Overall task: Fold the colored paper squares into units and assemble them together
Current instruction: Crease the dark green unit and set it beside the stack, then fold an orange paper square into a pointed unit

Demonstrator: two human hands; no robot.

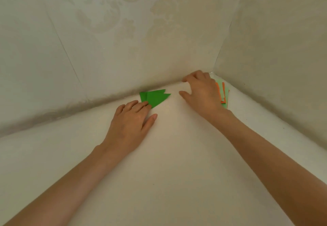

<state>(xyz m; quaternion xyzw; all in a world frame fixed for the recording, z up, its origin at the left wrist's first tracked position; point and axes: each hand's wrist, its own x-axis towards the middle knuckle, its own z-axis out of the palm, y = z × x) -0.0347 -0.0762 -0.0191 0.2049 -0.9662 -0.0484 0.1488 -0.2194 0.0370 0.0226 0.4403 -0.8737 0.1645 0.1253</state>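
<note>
I observe the left hand (130, 123) lying flat on the white table (177, 181), fingers straight, their tips pressing the near corner of the folded green paper unit (156, 98) close to the back wall (123, 39). The right hand (201, 93) is spread palm-down and relaxed, grasping nothing visible. It partly covers the stack of orange and pale green paper squares (223, 93) in the far right corner.

Place: likely a room in a home, with a paper-craft spot set into a corner.
Walls: cream wallpaper (141, 22) with a pale floral damask pattern and visible seams.
Surface: a plain off-white table (168, 181) set against both walls.
Craft signs: folded green paper (156, 98) near the table's far edge; orange and pale green squares (224, 93) in its far right corner.
</note>
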